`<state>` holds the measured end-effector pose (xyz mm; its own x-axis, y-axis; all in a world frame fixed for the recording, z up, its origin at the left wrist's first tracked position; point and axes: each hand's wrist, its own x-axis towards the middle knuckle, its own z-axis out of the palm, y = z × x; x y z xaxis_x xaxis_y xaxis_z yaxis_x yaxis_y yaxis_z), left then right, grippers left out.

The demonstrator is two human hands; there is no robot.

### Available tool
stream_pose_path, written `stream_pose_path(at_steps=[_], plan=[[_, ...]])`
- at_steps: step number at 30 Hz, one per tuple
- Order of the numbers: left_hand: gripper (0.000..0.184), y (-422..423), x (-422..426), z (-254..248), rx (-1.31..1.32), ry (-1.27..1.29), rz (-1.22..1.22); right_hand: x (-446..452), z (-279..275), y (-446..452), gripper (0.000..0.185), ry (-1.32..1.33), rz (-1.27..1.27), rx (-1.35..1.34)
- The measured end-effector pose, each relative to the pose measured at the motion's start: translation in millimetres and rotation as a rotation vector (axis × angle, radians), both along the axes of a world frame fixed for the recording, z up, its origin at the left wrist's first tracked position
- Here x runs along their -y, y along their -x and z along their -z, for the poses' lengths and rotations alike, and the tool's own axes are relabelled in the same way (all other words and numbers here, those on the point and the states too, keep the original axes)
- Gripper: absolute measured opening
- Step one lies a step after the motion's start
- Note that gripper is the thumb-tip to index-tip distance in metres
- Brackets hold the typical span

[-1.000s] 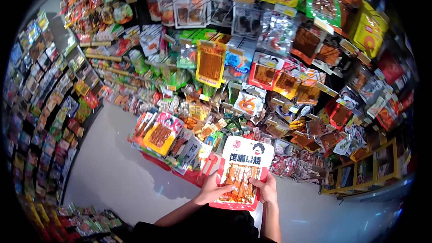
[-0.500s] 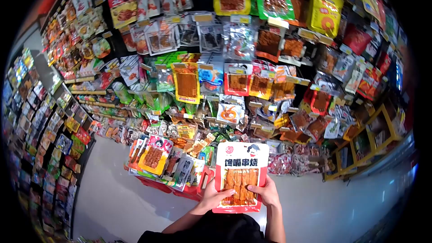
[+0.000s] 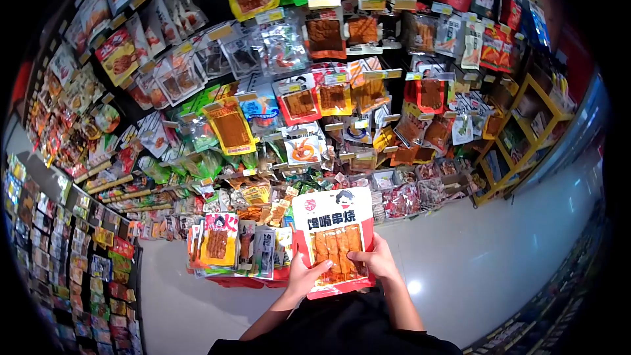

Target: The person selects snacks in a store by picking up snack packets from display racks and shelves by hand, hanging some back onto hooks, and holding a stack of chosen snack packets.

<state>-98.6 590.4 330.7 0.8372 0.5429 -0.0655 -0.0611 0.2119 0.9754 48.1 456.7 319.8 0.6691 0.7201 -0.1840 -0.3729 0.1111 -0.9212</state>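
Observation:
Both my hands hold a white and red snack packet (image 3: 333, 223) upright in front of me, its printed front and reddish-brown strips facing up. My left hand (image 3: 305, 275) grips the lower left edge, thumb across the front. At the lower right edge, my right hand (image 3: 376, 260) is closed on the same packet, its thumb pressed on the clear window. Just left of the packet, a stack of snack packets (image 3: 219, 240) stands over something red, with a yellow, white and pink one at the front.
Ahead rises a curved-looking wall display of hanging packets (image 3: 299, 102). Low bins of small packets (image 3: 401, 200) run along its base. A yellow-framed rack (image 3: 519, 141) stands at the right, another stocked shelf (image 3: 59, 250) at the left. Pale floor (image 3: 447, 269) lies between them.
The view has turned, so the display has shifted left and tilted, and the right-hand rack shows more fully. Both hands still hold the packet, which sits slightly further left and higher in view.

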Motion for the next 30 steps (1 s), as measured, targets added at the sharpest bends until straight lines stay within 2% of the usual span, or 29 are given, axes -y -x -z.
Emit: stream_pose_path(at_steps=[2,6,10,11,17,20,26,30], plan=[[0.048,-1.7,-0.6,-2.3,0.008,-0.058,0.039,6.2,-0.3,4.4,0.046,0.062,0.015,0.034],[0.049,-15.6,5.8,7.8,0.025,-0.098,0.165,27.1,-3.7,6.5,0.045,0.023,0.121,-0.025],[0.049,-31.3,24.0,4.9,0.052,-0.169,0.183,48.5,-0.1,-0.7,0.043,-0.014,0.240,0.079],[0.049,-32.8,28.5,0.1,0.036,-0.198,0.182,54.3,-7.2,-0.7,0.042,-0.003,0.233,0.037],[0.049,-36.5,36.2,17.1,-0.013,-0.099,0.220,67.6,-7.1,8.5,0.044,0.083,0.279,0.028],[0.050,-38.1,41.2,17.1,-0.039,-0.128,0.292,76.7,-10.2,15.4,0.044,0.169,0.336,0.000],[0.054,-60.9,58.5,20.7,-0.022,-0.176,0.366,100.7,7.6,11.4,0.047,0.039,0.473,-0.018],[0.056,-71.8,65.9,28.1,-0.043,-0.185,0.367,109.3,3.2,4.2,0.047,0.082,0.477,0.007]])
